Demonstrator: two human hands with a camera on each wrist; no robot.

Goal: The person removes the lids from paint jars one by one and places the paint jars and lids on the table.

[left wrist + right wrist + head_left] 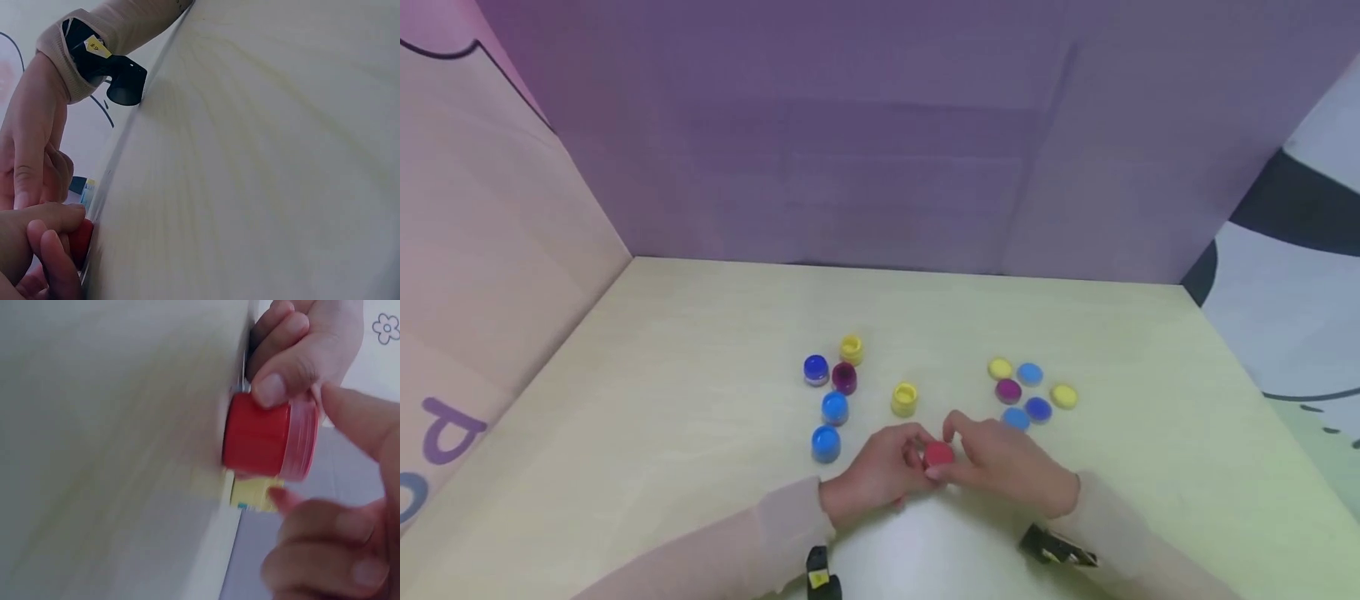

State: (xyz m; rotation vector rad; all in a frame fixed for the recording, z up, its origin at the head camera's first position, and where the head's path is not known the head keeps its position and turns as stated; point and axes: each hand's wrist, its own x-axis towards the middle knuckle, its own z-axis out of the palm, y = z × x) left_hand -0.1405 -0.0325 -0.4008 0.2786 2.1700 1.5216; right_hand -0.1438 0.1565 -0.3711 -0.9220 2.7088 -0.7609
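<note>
A small red jar with a paler translucent upper band stands upright on the table, near its front middle. My left hand grips it from the left, with the thumb pressed against its red side in the right wrist view. On the other side is my right hand, thumb and index finger spread around the jar's top. A gap shows between that index finger and the jar. In the left wrist view, the left hand's fingers hide most of the jar.
Beyond the hands stand uncapped jars: a yellow one, another yellow, a dark blue, a purple and two light blue. Several loose lids in matching colours lie right of them. A purple wall closes the table's back.
</note>
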